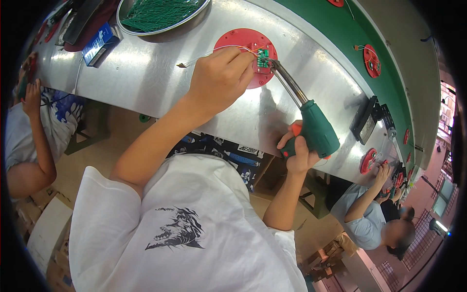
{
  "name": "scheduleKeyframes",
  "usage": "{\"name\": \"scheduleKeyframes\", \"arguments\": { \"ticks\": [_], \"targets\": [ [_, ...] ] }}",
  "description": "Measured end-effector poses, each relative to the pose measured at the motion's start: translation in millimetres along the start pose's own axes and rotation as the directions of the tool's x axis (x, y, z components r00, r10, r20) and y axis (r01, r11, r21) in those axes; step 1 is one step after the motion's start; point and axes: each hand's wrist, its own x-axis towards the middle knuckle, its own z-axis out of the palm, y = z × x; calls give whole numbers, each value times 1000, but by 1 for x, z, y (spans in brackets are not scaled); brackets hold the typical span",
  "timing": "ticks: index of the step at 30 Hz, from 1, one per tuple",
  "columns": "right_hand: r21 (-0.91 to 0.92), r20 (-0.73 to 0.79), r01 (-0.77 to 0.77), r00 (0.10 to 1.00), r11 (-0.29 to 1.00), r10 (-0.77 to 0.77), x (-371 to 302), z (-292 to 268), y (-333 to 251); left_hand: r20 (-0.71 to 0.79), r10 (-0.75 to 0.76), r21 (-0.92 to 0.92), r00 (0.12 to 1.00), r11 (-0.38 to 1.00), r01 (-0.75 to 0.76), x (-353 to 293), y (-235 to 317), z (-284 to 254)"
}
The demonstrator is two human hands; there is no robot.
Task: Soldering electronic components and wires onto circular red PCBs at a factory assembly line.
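A round red plastic disc (238, 38) lies on the metal worktop (146, 73) in front of me, carrying a small green circuit board (263, 53). My left hand (219, 78) is over the disc's left side, its thumb and fingers pinched on a thin wire at the board's edge. Thin white and orange wires (245, 48) pass by those fingertips. In my right hand (300, 155) is a green soldering gun (318, 127), gripped by its handle. Its long metal barrel slants up to the left, and the tip meets or nearly meets the board's right side.
A metal bowl (168, 32) of green wires stands at the upper left, near a blue box (99, 45). A green belt (335, 36) with more red discs (372, 61) curves along the far side. A black device (365, 120) sits at right. Co-workers sit on both sides.
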Motion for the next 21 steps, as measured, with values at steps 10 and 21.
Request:
{"name": "scheduleKeyframes", "arguments": {
  "ticks": [10,21],
  "targets": [
    [-80,40,-17,999,997,20,2,6,-4,-11,9,-7,1000,1000,-9,0,-1,0],
    [1,-20,-10,1000,1000,10,3,2,0,0,5,-8,1000,1000,-5,-1,-1,-1]
  ]
}}
